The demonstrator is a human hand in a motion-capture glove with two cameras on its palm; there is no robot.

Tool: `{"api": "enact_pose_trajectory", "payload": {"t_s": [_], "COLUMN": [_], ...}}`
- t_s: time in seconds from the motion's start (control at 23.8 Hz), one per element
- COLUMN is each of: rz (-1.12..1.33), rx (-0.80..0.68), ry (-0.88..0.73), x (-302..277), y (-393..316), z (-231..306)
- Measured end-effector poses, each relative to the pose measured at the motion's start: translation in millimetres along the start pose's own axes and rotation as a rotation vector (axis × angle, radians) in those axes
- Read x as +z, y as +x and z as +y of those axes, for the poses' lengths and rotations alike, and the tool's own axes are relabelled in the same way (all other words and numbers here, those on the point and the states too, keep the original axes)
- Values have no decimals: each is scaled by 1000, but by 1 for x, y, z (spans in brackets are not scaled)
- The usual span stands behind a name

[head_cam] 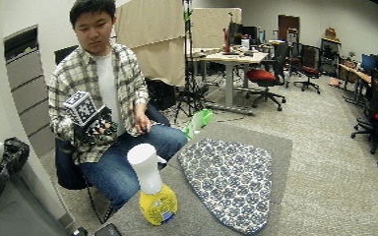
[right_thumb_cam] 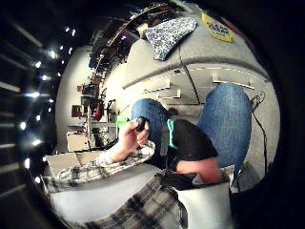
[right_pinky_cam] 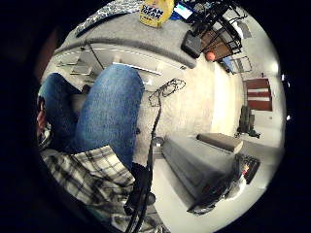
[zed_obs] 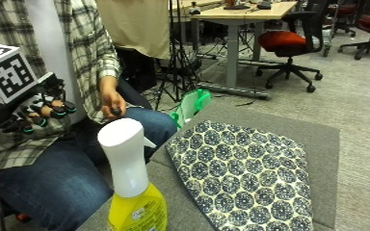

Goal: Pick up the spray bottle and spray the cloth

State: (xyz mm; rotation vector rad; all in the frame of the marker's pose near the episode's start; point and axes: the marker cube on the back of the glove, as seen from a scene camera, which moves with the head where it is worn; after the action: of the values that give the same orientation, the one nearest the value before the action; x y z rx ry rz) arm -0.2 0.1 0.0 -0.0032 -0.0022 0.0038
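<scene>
A yellow spray bottle [zed_obs: 132,185] with a white trigger head stands upright at the near end of the grey table [zed_obs: 300,132]. Beside it lies a blue-and-white patterned cloth [zed_obs: 243,178], spread flat. My gloved right hand [zed_obs: 34,113] hangs in front of the seated person's chest, well back from the bottle, with fingers loosely curled and nothing in them. The wide outside view shows the same: right hand [head_cam: 97,128], bottle [head_cam: 153,191], cloth [head_cam: 232,184]. The palm views catch the bottle's label [right_pinky_cam: 156,12] and the cloth [right_thumb_cam: 169,33] on the tabletop. The bare left hand [zed_obs: 113,103] pinches a small black object over the lap.
A green item [zed_obs: 191,106] leans at the table's far corner by the person's knee. A grey cabinet with a black bag [head_cam: 2,157] stands beside the person. A desk and red office chair [zed_obs: 287,41] stand on the carpet behind.
</scene>
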Motion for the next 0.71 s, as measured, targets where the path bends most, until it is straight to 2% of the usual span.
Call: {"api": "enact_pose_trajectory", "payload": {"t_s": [0.71], "rz": [-10], "rx": [25], "ry": [18], "x": [1], "y": [12], "z": [-22]}}
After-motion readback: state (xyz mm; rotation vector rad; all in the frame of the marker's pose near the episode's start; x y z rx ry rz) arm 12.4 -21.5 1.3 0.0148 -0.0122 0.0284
